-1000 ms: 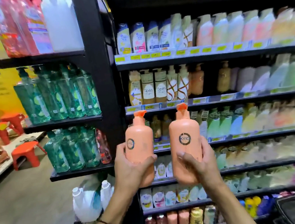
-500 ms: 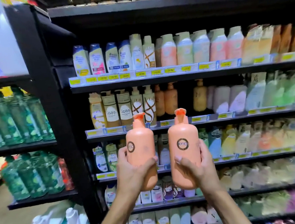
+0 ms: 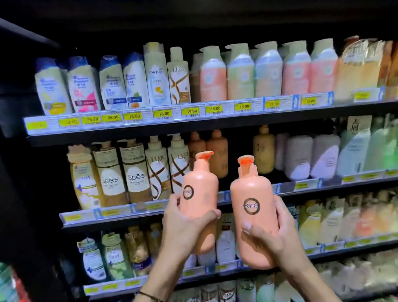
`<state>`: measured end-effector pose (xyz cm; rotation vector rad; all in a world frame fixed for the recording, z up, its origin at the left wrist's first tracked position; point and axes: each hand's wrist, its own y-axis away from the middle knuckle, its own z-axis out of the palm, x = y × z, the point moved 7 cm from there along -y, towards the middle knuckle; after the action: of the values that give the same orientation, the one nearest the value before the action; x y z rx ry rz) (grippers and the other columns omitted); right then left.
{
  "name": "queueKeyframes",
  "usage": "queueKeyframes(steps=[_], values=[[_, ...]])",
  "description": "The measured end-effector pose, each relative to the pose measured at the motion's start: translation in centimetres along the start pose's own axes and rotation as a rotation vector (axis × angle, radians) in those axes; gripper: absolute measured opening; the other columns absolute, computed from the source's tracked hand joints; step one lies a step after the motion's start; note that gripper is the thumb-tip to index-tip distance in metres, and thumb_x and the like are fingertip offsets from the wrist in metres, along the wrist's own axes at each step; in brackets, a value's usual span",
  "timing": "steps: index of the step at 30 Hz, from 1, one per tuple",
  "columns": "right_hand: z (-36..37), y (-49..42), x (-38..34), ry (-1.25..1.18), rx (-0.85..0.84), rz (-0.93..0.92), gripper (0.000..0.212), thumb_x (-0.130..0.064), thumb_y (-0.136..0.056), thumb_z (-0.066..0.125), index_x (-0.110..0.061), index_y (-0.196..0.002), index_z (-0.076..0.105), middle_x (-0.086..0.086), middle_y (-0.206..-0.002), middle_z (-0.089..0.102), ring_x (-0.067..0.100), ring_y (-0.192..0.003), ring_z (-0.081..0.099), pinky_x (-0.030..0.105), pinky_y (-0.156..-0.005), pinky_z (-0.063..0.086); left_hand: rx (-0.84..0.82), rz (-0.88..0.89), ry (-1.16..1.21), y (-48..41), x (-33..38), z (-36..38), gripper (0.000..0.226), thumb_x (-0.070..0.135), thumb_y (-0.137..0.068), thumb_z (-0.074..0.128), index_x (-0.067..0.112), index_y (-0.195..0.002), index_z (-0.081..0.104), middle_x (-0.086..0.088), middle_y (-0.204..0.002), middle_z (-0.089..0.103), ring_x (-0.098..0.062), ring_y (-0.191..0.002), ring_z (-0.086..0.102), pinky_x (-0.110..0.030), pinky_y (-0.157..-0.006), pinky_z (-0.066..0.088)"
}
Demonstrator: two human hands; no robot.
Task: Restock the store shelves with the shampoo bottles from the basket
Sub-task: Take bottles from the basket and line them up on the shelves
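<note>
Two peach pump bottles are held up in front of the black store shelves [image 3: 141,130], one in each hand. The right-hand bottle [image 3: 255,216] stands nearly upright, and its round black ring logo reads "KYIO". The left-hand bottle [image 3: 200,200] tilts with its orange pump head leaning right; its ring logo is partly turned away. The left hand [image 3: 187,229] wraps that bottle's lower half, thumb across the front, with a dark cord bracelet [image 3: 154,300] on the wrist. The right hand [image 3: 274,236] clasps the other bottle from the side and below, thumb on its front. Behind the pump heads, on the second shelf, stand similar peach bottles [image 3: 208,154], beside Lux bottles [image 3: 169,169] and two labelled "Spēs" [image 3: 122,177]. The top shelf holds a Pantene bottle [image 3: 157,76] and yellow price tags [image 3: 164,113] reading 18.00, 19.90, 15.00.
</note>
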<state>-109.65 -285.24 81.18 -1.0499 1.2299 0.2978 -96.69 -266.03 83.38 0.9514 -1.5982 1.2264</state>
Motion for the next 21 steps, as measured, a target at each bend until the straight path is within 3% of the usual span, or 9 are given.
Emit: queueKeyframes(steps=[2,7,13,17,21], values=[[-0.4,-1.5,1.0,-0.002,0.013,0.002,0.076,-0.054,-0.052,0.083,-0.019,-0.116,0.058,0.003,-0.104,0.071,0.023,-0.095,0.068,0.038,-0.080,0.055,-0.027,0.013,-0.046,-2.5,0.1,1.5,0.075,0.041,-0.043,0.092,0.025,-0.106,0.055,0.006,-0.100,0.065,-0.006,-0.085,0.064,-0.021,-0.063,0.049],[-1.1,-5.0,3.1,-0.030,0.022,-0.011,0.074,-0.052,-0.053,0.082,-0.020,-0.117,0.060,-0.007,-0.102,0.073,0.011,-0.090,0.070,0.018,-0.073,0.053,-0.040,0.009,-0.194,-7.7,0.6,4.9,0.081,0.050,-0.037,0.091,0.026,-0.105,0.054,0.011,-0.095,0.064,-0.004,-0.082,0.062,-0.026,-0.063,0.049],[-2.4,-8.7,5.3,-0.097,-0.013,0.007,0.072,-0.051,-0.056,0.083,-0.020,-0.117,0.059,-0.003,-0.101,0.073,0.016,-0.089,0.071,0.025,-0.070,0.056,-0.030,0.020,-0.470,-12.1,2.4,8.2,0.100,0.068,-0.022,0.076,0.026,-0.108,0.048,0.007,-0.099,0.058,-0.020,-0.091,0.061,-0.036,-0.077,0.054],[-3.5,-10.7,5.9,-0.137,-0.013,-0.001,0.067,-0.051,-0.057,0.083,-0.025,-0.115,0.060,-0.006,-0.100,0.074,0.011,-0.086,0.071,0.023,-0.068,0.056,-0.024,0.010,-0.638,-14.1,2.5,10.2,0.092,0.065,-0.034,0.083,0.022,-0.104,0.043,0.001,-0.103,0.054,-0.026,-0.091,0.056,-0.034,-0.071,0.048],[-4.1,-12.0,6.6,-0.146,-0.042,0.007,0.066,-0.052,-0.057,0.082,-0.028,-0.114,0.060,-0.006,-0.101,0.074,0.013,-0.088,0.071,0.026,-0.069,0.057,0.032,0.000,-0.758,-15.0,2.0,11.8,0.083,0.069,-0.043,0.085,0.024,-0.096,0.040,-0.003,-0.106,0.058,-0.031,-0.100,0.062,-0.039,-0.077,0.050]])
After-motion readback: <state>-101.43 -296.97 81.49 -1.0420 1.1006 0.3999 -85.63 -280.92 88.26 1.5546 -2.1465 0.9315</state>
